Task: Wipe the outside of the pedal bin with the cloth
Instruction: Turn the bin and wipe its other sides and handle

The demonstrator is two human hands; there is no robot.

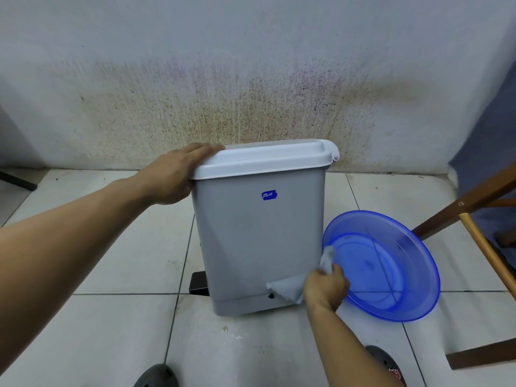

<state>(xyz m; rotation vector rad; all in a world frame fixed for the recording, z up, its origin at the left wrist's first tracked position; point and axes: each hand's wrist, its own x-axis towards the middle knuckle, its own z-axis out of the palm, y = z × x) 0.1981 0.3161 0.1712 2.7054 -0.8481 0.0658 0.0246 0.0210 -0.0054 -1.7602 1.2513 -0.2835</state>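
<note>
Two hands in view, both mine. Left hand [173, 177] sits on the left end of the bin [259, 241] lid [265, 160]: fingers [206, 148] curved over the lid's top edge, palm against its side, holding the bin. Right hand [325, 290] is low at the bin's front right corner, fingers [339, 275] clamped round a bunched grey cloth [287, 289]. One flap of cloth lies flat on the bin's front wall just above the base strip; another tuft sticks up above my knuckles, in front of the basin rim.

Bin: grey body, white lid down, upright on the tiled floor [111, 275], near the stained wall [251, 79]. Blue sticker [269, 195] high on the front wall. Black pedal [198, 283] sticks out at the bin's lower left. Small black stud on the base strip, just left of the cloth.

Blue basin [391, 303] on the floor just right of the bin, see-through, tile lines showing through it; can't tell if it touches the bin. Brown wooden chair [460, 210] at far right. Two dark shoes at the bottom edge, left shoe [156, 377] and right shoe [388, 364], my right forearm partly covering the right one
</note>
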